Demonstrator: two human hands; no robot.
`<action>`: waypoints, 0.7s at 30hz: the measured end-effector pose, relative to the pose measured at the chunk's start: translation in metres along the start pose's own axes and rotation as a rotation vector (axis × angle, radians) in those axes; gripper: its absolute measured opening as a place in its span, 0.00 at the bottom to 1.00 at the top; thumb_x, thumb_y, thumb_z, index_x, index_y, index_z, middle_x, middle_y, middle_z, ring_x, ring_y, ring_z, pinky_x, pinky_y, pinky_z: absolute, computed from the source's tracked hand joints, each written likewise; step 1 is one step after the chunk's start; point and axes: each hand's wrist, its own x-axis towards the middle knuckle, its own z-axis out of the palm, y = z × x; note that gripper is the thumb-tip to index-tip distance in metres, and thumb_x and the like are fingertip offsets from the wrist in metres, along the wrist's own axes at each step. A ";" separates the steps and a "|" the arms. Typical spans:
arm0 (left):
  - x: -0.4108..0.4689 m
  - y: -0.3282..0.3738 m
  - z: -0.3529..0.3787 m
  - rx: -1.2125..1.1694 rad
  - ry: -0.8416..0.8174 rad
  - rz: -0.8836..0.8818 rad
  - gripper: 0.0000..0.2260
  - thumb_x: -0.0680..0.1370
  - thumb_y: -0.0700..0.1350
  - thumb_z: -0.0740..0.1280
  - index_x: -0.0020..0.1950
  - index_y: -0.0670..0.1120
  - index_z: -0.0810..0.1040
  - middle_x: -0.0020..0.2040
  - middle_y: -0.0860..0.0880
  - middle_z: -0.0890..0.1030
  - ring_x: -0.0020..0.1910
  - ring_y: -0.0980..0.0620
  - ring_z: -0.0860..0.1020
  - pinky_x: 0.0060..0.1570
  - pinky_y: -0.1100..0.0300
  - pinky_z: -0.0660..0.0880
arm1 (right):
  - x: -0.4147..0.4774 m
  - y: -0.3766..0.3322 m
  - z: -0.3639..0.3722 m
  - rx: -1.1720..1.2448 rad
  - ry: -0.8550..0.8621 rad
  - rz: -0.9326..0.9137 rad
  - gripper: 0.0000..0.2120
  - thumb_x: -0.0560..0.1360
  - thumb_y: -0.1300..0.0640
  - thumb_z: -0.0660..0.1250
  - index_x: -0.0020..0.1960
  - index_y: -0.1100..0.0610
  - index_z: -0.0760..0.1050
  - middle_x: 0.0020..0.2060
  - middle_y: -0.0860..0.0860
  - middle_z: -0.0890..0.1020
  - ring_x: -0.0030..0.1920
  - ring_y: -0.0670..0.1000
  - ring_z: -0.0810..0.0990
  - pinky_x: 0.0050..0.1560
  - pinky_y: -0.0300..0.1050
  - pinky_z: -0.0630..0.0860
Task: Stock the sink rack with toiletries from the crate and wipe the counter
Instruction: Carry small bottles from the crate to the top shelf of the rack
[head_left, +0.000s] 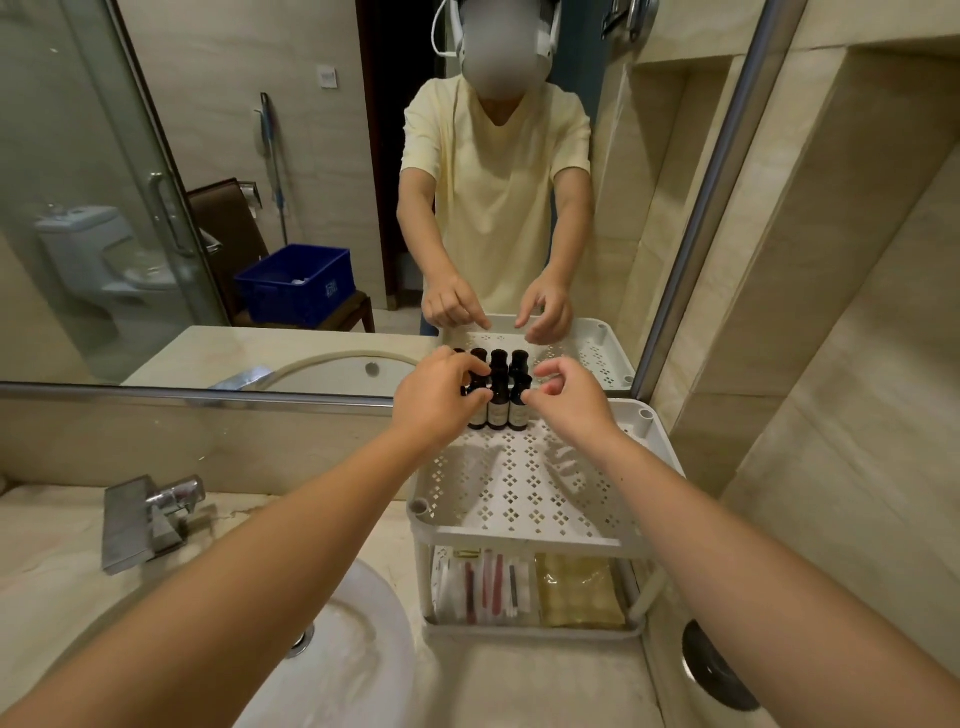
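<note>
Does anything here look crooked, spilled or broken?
Nothing stands out. The dark bottles stand upright in a tidy row on top of the rack, packets lie on its lower shelf, and no spill shows.

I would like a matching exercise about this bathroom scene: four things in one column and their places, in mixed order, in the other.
1. dark bottles
2. wrapped packets
3. faucet
4. blue crate

A. on a chair, seen in the mirror
B. top shelf of the white rack
C. lower shelf of it
D. on the counter, left of the rack

Pairs: 1-B, 2-C, 3-D, 4-A
</note>
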 end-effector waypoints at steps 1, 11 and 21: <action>-0.006 0.000 -0.003 -0.030 -0.002 -0.035 0.13 0.76 0.54 0.69 0.59 0.55 0.78 0.50 0.55 0.75 0.47 0.57 0.75 0.42 0.59 0.74 | -0.007 -0.002 0.001 0.005 0.003 -0.005 0.12 0.75 0.56 0.70 0.57 0.51 0.73 0.41 0.49 0.78 0.41 0.48 0.78 0.42 0.43 0.74; -0.082 -0.026 -0.039 -0.260 0.008 -0.181 0.13 0.75 0.51 0.71 0.58 0.52 0.78 0.46 0.57 0.78 0.45 0.60 0.77 0.46 0.56 0.80 | -0.078 -0.030 0.034 0.005 -0.095 -0.073 0.06 0.76 0.57 0.68 0.53 0.52 0.78 0.44 0.47 0.80 0.45 0.46 0.79 0.44 0.40 0.76; -0.197 -0.075 -0.135 -0.305 0.106 -0.314 0.12 0.75 0.51 0.70 0.58 0.53 0.78 0.48 0.55 0.78 0.46 0.59 0.77 0.46 0.60 0.76 | -0.164 -0.107 0.111 0.031 -0.278 -0.197 0.07 0.74 0.56 0.69 0.52 0.52 0.79 0.44 0.49 0.81 0.45 0.48 0.80 0.45 0.47 0.78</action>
